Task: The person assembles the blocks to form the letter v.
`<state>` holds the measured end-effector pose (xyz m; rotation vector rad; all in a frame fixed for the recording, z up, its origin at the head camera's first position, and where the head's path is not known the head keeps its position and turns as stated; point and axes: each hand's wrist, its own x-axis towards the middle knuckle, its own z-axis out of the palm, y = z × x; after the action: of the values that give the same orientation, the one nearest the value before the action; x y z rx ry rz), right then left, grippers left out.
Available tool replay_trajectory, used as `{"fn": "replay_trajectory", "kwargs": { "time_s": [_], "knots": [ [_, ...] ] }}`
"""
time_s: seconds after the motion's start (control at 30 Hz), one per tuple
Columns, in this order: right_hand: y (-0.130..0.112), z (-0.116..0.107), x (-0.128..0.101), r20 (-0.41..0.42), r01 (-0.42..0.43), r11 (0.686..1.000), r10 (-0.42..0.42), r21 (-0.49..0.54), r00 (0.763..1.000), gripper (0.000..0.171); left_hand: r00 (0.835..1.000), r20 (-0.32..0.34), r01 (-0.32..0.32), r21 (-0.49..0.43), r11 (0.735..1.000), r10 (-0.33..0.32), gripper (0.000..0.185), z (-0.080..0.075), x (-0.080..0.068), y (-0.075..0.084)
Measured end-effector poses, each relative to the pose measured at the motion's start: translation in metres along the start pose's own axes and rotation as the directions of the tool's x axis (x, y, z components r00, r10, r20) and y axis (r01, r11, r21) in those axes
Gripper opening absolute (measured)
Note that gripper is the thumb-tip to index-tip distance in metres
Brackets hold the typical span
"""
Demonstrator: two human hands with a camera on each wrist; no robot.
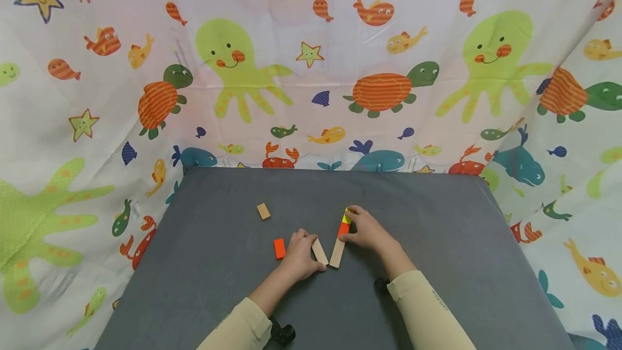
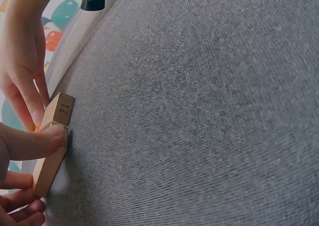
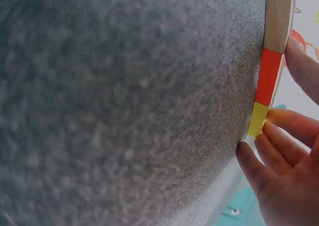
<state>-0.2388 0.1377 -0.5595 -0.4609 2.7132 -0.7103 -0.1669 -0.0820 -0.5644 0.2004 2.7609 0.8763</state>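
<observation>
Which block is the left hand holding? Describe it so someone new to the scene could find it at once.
On the grey table, look near the front edge where the two hands meet. The left hand grips a plain wooden block, angled toward the row of blocks under the right hand. Unlike the orange block beside it, it is unpainted and bears the number 71 on its end.
</observation>
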Motion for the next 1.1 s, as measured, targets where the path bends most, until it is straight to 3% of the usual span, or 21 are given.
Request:
{"fn": "replay_trajectory", "kwargs": {
  "time_s": [0.43,0.8,0.97,1.1],
  "knots": [
    [-0.005,0.001,0.004,-0.011,-0.072,0.997,0.072,0.035,0.997,0.088,1.000,0.018,-0.005,0.026,1.000,0.005,0.080,-0.001,0.001,0.002],
    [-0.013,-0.007,0.007,0.025,-0.045,0.999,0.045,-0.015,0.999,0.087,1.000,0.018,0.008,0.033,0.999,-0.009,0.080,-0.004,0.001,0.003],
    [-0.014,-0.007,0.008,0.011,-0.036,0.999,0.037,-0.034,0.999,0.077,1.000,0.019,0.009,0.052,0.999,-0.010,0.080,-0.004,0.002,0.004],
    [-0.014,-0.006,0.012,-0.061,-0.042,0.999,0.039,-0.035,0.997,0.060,1.000,0.020,0.010,0.055,0.998,-0.011,0.081,-0.004,0.002,0.004]
  ]
}}
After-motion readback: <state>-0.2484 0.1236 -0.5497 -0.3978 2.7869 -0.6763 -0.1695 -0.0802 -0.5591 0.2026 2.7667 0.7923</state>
